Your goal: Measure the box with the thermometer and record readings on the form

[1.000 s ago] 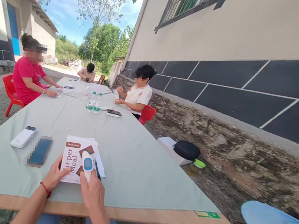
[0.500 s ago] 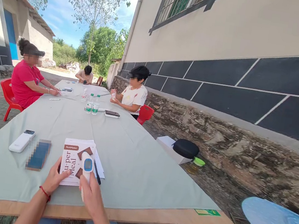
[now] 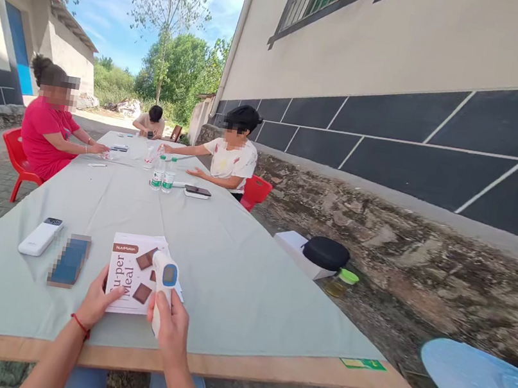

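My left hand (image 3: 97, 301) grips the lower left edge of a white box (image 3: 127, 278) printed with "NutriMotion" and chocolate squares, thumb across its front. The box rests at the near part of the cloth-covered table. In my right hand (image 3: 170, 322) is a white infrared thermometer (image 3: 164, 280) with a blue-rimmed display facing me. My fingers wrap its handle, and its head overlaps the right edge of the box. Some white paper shows behind the box at the right, mostly hidden by the thermometer.
Left of the box lie a blue phone (image 3: 70, 261) and a white power bank (image 3: 41, 237). Two water bottles (image 3: 158, 174) and a dark phone (image 3: 198, 191) stand farther off. One person (image 3: 52, 124) sits left, another (image 3: 234, 158) right, a third (image 3: 152, 121) at the far end.
My right hand has moved the thermometer right, from over the box to its right edge, uncovering more of the print. The person on the right has stretched an arm across toward the bottles.
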Available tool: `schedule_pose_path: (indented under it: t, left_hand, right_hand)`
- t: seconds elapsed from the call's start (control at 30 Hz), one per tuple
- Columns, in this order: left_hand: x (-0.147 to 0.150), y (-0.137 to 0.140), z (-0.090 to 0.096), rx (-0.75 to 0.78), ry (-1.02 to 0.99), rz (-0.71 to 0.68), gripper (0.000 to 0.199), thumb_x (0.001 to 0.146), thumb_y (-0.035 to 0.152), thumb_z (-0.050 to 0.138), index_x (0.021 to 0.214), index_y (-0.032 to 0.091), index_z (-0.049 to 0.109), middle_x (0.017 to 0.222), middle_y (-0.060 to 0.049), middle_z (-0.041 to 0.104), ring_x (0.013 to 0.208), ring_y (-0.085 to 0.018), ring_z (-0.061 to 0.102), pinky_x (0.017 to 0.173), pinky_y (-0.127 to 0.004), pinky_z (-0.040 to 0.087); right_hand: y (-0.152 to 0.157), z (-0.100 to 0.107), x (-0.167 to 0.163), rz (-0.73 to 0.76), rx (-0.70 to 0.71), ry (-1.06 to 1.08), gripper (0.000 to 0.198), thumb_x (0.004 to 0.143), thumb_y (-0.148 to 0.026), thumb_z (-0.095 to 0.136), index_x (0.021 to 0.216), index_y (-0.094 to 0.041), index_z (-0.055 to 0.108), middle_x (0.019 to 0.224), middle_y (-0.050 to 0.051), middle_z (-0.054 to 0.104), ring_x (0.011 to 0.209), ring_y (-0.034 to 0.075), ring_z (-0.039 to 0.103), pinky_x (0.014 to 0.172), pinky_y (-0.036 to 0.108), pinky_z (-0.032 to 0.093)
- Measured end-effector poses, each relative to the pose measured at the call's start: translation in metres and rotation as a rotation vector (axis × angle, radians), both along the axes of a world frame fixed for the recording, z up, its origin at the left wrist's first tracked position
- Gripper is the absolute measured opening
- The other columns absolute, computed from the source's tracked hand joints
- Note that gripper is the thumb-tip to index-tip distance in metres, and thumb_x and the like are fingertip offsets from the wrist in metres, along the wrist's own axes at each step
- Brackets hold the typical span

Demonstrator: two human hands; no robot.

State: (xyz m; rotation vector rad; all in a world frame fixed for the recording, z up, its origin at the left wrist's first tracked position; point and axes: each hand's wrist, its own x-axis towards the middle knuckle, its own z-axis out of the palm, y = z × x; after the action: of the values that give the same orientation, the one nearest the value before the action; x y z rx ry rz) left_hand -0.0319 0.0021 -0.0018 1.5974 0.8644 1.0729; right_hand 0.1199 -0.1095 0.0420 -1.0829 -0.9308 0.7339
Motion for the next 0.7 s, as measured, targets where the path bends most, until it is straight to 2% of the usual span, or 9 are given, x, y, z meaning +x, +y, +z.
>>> schedule_pose_path:
  t: [0.33,0.5,0.7]
  left_hand:
    - [-0.001,0.001,-0.003,0.003,-0.043,-0.067,0.070,0.072,0.051,0.073,0.127,0.013,0.053,0.118,-0.014,0.066,0.110,-0.033,0.061,0.092,-0.043,0.050]
    - [-0.001,0.000,-0.001,0.019,-0.036,-0.109,0.063,0.076,0.049,0.070,0.125,0.014,0.052,0.120,-0.013,0.065,0.109,-0.030,0.061,0.091,-0.039,0.049]
    - [0.000,-0.004,0.006,0.043,-0.019,-0.095,0.061,0.076,0.049,0.069,0.124,0.014,0.053,0.120,-0.013,0.065,0.107,-0.030,0.062,0.091,-0.040,0.049]
  right_hand:
    - [0.015,-0.017,-0.009,0.005,-0.064,-0.031,0.037,0.087,-0.055,0.050,0.070,-0.022,0.051,0.051,-0.004,0.043,0.049,0.012,0.040,0.049,0.025,0.035]
    - [0.012,-0.013,-0.005,0.123,-0.120,0.026,0.044,0.083,-0.060,0.052,0.066,-0.020,0.049,0.051,-0.002,0.050,0.050,0.011,0.043,0.051,0.024,0.035]
    - [0.009,-0.003,-0.006,0.239,-0.156,0.234,0.045,0.077,-0.063,0.058,0.069,-0.020,0.049,0.050,-0.003,0.052,0.046,0.010,0.042,0.048,0.023,0.033]
